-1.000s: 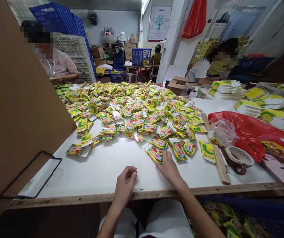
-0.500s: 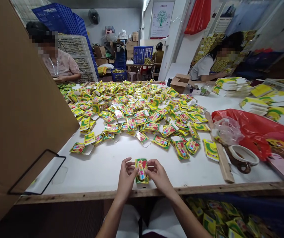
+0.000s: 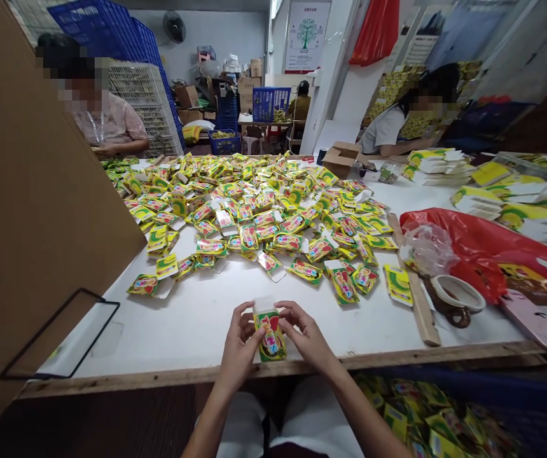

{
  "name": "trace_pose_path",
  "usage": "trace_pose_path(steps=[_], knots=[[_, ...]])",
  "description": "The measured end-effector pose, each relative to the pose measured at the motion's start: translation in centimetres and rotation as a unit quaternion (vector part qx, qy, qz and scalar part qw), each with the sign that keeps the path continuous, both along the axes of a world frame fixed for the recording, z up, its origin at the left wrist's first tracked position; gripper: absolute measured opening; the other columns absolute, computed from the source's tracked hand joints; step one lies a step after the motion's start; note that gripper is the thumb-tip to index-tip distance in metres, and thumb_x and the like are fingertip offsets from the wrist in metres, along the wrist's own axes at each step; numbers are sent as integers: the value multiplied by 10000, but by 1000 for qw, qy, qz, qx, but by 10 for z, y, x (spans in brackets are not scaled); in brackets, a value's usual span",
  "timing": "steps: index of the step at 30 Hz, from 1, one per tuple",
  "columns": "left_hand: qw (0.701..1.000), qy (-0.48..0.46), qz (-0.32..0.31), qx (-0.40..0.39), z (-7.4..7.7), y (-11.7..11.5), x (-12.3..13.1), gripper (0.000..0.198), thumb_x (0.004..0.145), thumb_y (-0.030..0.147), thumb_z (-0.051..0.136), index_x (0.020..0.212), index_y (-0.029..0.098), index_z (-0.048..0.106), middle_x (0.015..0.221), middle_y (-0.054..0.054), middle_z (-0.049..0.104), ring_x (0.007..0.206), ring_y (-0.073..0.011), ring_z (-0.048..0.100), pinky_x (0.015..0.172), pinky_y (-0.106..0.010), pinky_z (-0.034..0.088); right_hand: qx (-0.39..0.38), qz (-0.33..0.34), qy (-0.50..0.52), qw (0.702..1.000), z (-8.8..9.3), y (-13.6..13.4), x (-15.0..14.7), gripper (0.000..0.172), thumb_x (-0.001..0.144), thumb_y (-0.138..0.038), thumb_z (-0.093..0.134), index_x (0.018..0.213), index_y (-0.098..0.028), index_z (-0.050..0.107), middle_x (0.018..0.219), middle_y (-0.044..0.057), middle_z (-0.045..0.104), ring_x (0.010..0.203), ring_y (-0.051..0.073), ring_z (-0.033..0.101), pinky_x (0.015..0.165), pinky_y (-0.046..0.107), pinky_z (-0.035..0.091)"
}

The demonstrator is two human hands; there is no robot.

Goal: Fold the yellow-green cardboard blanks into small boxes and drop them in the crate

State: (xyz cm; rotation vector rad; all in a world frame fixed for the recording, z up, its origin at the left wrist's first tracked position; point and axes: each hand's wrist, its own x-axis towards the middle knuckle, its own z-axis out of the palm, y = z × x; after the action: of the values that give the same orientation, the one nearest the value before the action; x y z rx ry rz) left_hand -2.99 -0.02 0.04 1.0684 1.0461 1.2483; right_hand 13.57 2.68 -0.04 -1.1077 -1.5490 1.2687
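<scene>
Near the front edge of the white table (image 3: 192, 324), a small green and yellow card box (image 3: 270, 337) with pink lettering is held between my two hands. My left hand (image 3: 240, 334) grips its left side, the thumb on the printed face. On the right side, my right hand (image 3: 304, 334) has its fingers and thumb at the box's edge. A white end flap (image 3: 264, 305) stands up at the far end of the box. Beyond my hands lies a broad pile of similar small boxes (image 3: 249, 235), several with white flaps sticking out.
A tall cardboard sheet (image 3: 49, 210) and a black wire frame (image 3: 63, 331) stand at left. To the right are a wooden strip (image 3: 421, 312), a brown mug (image 3: 458, 299), a red plastic bag (image 3: 483, 254) and a pink phone (image 3: 540, 324). A blue crate (image 3: 516, 407) of boxes sits below. Two people work opposite.
The white end flap of the held box now stands raised at its far end, where it did not show before. Both hands remain on the box. The view has shifted slightly.
</scene>
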Motion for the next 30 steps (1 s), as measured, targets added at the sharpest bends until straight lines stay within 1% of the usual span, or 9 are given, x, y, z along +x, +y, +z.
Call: trace_pose_path(steps=[4, 8, 10, 13, 15, 17, 19, 25, 30], knots=[[999, 32, -18, 1, 2, 4, 1, 363, 833, 322, 566, 1166, 211, 472, 1004, -55, 635, 904, -176, 627, 778, -286, 493, 20, 10, -38, 999, 5, 4, 5, 197, 877, -305, 506, 1023, -210, 599, 839, 15, 650, 797, 171, 607, 738, 282, 479], [996, 87, -28, 24, 2, 7, 9, 205, 856, 329, 525, 978, 174, 578, 948, -61, 644, 897, -188, 615, 790, -292, 485, 68, -16, -56, 996, 6, 4, 3, 185, 875, -293, 507, 822, -183, 646, 818, 33, 653, 811, 186, 601, 768, 298, 468], [995, 92, -5, 44, 0, 8, 12, 166, 851, 304, 528, 935, 173, 587, 1004, -70, 628, 948, -194, 601, 838, -301, 471, 72, -49, -19, 996, 4, 2, -1, 144, 869, -278, 522, 897, -190, 633, 866, 39, 655, 848, 187, 609, 789, 298, 474], [996, 60, 37, 62, -1, 5, 14, 226, 855, 255, 522, 1075, 206, 510, 1065, -65, 595, 980, -180, 587, 858, -307, 464, 62, -80, 31, 994, 2, -1, -7, 229, 868, -263, 534, 1087, -209, 576, 949, 48, 661, 897, 182, 619, 817, 306, 486], [995, 58, 44, 71, 0, 3, 14, 246, 861, 247, 518, 1101, 210, 481, 1046, -64, 596, 970, -177, 587, 859, -311, 461, 73, -64, 19, 995, 4, -3, -7, 201, 870, -260, 536, 1044, -202, 618, 974, 59, 666, 926, 189, 616, 841, 318, 483], [992, 87, 34, 80, 3, 1, 14, 164, 866, 262, 514, 1008, 183, 539, 1015, -73, 606, 971, -186, 583, 868, -313, 451, 92, -46, -1, 995, 8, -4, -7, 158, 857, -275, 562, 924, -188, 675, 960, 68, 675, 927, 200, 616, 844, 329, 484], [989, 112, 35, 86, 5, 0, 14, 145, 870, 282, 511, 898, 162, 587, 962, -76, 617, 947, -190, 584, 857, -305, 449, 99, -44, -6, 994, 12, -6, -6, 162, 843, -293, 587, 889, -181, 694, 938, 74, 685, 909, 207, 621, 836, 336, 489], [991, 102, 65, 51, 7, 3, 18, 157, 840, 288, 558, 921, 159, 597, 901, -56, 634, 853, -168, 590, 769, -268, 466, 81, -94, -34, 992, 18, -8, -10, 151, 837, -275, 583, 860, -174, 693, 837, 53, 699, 806, 194, 629, 762, 302, 487], [991, 104, 76, 26, 6, 11, 19, 171, 826, 316, 572, 851, 149, 599, 784, -31, 626, 733, -141, 564, 681, -238, 457, 59, -105, -56, 991, 22, -3, -12, 167, 840, -293, 572, 803, -164, 671, 754, 35, 686, 728, 178, 616, 690, 270, 466]])
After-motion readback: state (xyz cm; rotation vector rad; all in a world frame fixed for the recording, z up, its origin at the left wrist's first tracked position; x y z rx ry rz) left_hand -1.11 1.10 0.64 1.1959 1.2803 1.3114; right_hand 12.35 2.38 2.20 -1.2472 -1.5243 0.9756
